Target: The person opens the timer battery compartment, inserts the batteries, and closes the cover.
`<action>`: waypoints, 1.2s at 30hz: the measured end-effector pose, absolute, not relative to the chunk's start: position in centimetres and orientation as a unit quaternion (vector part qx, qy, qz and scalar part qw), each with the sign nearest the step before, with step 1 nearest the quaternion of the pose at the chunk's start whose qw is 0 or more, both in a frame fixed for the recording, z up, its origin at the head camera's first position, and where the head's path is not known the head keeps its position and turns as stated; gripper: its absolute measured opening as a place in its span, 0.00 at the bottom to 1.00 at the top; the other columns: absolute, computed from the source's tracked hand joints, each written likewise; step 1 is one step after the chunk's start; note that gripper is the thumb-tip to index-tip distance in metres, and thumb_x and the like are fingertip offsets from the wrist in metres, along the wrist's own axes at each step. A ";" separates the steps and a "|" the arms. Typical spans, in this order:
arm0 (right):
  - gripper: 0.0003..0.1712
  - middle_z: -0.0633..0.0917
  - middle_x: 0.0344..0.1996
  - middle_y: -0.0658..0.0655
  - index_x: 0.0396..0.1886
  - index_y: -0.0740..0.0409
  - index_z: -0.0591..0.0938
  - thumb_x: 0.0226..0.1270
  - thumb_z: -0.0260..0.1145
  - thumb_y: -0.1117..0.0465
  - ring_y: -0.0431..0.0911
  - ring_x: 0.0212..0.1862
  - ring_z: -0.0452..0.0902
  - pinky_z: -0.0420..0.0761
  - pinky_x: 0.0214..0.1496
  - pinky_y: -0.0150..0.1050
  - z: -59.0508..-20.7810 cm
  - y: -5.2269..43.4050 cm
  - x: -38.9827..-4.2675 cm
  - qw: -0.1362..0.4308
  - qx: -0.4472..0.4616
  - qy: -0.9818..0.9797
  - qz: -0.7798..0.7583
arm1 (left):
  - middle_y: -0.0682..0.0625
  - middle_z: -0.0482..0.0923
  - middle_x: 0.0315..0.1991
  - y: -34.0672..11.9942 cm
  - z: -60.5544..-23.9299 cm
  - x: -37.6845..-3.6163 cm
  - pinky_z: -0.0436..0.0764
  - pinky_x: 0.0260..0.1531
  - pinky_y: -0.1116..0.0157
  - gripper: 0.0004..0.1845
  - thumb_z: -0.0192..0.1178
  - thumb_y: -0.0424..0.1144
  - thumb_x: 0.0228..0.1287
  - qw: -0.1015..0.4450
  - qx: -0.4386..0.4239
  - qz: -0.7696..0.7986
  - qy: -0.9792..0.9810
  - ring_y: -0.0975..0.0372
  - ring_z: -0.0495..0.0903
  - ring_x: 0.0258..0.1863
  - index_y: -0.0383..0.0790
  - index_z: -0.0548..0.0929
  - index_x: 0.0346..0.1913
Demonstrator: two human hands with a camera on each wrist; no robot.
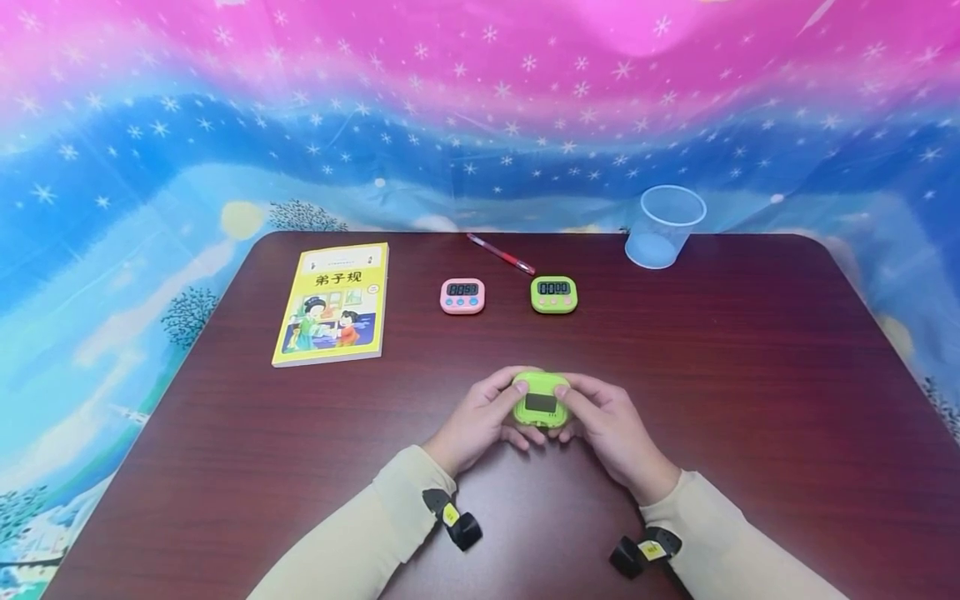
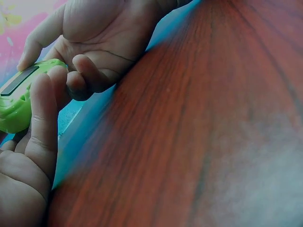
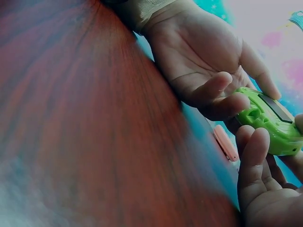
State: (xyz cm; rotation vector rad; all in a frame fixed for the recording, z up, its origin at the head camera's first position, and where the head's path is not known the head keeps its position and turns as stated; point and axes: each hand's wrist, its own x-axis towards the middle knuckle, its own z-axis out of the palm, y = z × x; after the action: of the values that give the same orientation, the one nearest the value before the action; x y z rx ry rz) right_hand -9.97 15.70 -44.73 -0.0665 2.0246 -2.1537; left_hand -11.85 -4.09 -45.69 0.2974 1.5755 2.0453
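Both hands hold a green timer above the near middle of the table, its back turned up to the head camera with a dark rectangular strip showing. The left hand grips its left edge, thumb on the back face. On the opposite edge, the right hand grips it likewise with the thumb on top. Lower fingers of both hands curl beneath, partly hidden in the head view. In the right wrist view the timer shows a recess in its back near the fingertips. Its display side is out of sight.
Beyond the hands lie a pink timer and a second green timer, displays up. Behind them is a red pen. A yellow book lies at the left, and a clear cup stands at the table's far right edge.
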 end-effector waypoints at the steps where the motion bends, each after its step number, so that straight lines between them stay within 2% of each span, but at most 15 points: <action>1: 0.20 0.86 0.36 0.58 0.58 0.73 0.78 0.76 0.60 0.61 0.48 0.27 0.83 0.85 0.26 0.38 -44.7 15.7 -10.0 0.091 -0.024 0.682 -0.725 | 0.38 0.83 0.43 -4.1 -45.7 -11.9 0.85 0.26 0.63 0.20 0.46 0.44 0.81 0.266 0.110 0.758 0.585 0.56 0.87 0.29 0.44 0.72 0.69; 9: 0.19 0.86 0.43 0.56 0.58 0.70 0.79 0.75 0.62 0.62 0.47 0.28 0.81 0.86 0.30 0.42 -44.6 16.1 -10.1 0.056 -0.048 0.705 -0.706 | 0.35 0.80 0.50 -4.6 -45.4 -12.2 0.88 0.40 0.59 0.22 0.47 0.42 0.81 0.269 0.143 0.735 0.605 0.57 0.85 0.37 0.32 0.69 0.67; 15: 0.17 0.85 0.49 0.56 0.58 0.68 0.81 0.74 0.63 0.64 0.46 0.37 0.83 0.88 0.36 0.43 -44.7 16.3 -10.3 0.039 -0.081 0.719 -0.689 | 0.33 0.77 0.55 -5.4 -45.0 -12.7 0.85 0.50 0.55 0.23 0.48 0.42 0.80 0.292 0.147 0.730 0.599 0.55 0.85 0.43 0.28 0.66 0.66; 20: 0.17 0.83 0.54 0.58 0.58 0.62 0.83 0.72 0.65 0.64 0.46 0.49 0.82 0.86 0.46 0.39 -44.8 16.5 -10.3 0.034 -0.104 0.731 -0.673 | 0.32 0.75 0.56 -5.8 -45.1 -13.0 0.85 0.51 0.55 0.24 0.47 0.41 0.80 0.316 0.145 0.727 0.592 0.56 0.84 0.42 0.25 0.65 0.66; 25: 0.18 0.84 0.53 0.55 0.57 0.56 0.84 0.68 0.69 0.65 0.45 0.56 0.78 0.79 0.56 0.31 -44.8 16.7 -10.3 0.022 -0.115 0.754 -0.646 | 0.30 0.75 0.56 -5.9 -45.2 -13.1 0.85 0.51 0.56 0.26 0.48 0.42 0.80 0.324 0.152 0.727 0.586 0.58 0.84 0.41 0.24 0.65 0.67; 30: 0.20 0.83 0.53 0.55 0.56 0.56 0.85 0.63 0.71 0.70 0.46 0.56 0.79 0.80 0.56 0.32 -44.8 16.7 -10.3 0.024 -0.130 0.755 -0.643 | 0.30 0.75 0.57 -6.2 -45.2 -13.2 0.85 0.51 0.56 0.28 0.54 0.42 0.77 0.322 0.147 0.733 0.581 0.58 0.84 0.42 0.26 0.65 0.69; 36: 0.22 0.80 0.55 0.57 0.55 0.59 0.86 0.60 0.72 0.73 0.44 0.57 0.78 0.82 0.57 0.34 -45.1 16.6 -10.3 0.023 -0.174 0.754 -0.633 | 0.35 0.76 0.57 -6.5 -45.2 -13.5 0.84 0.53 0.54 0.31 0.61 0.34 0.72 0.324 0.136 0.734 0.581 0.55 0.84 0.43 0.29 0.62 0.72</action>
State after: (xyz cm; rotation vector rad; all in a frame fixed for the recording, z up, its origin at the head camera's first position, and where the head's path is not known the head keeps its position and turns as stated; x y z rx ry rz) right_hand -10.28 16.63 -45.05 -0.5395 2.3347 -1.9613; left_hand -13.47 -6.49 -45.15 0.3573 1.5249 1.9257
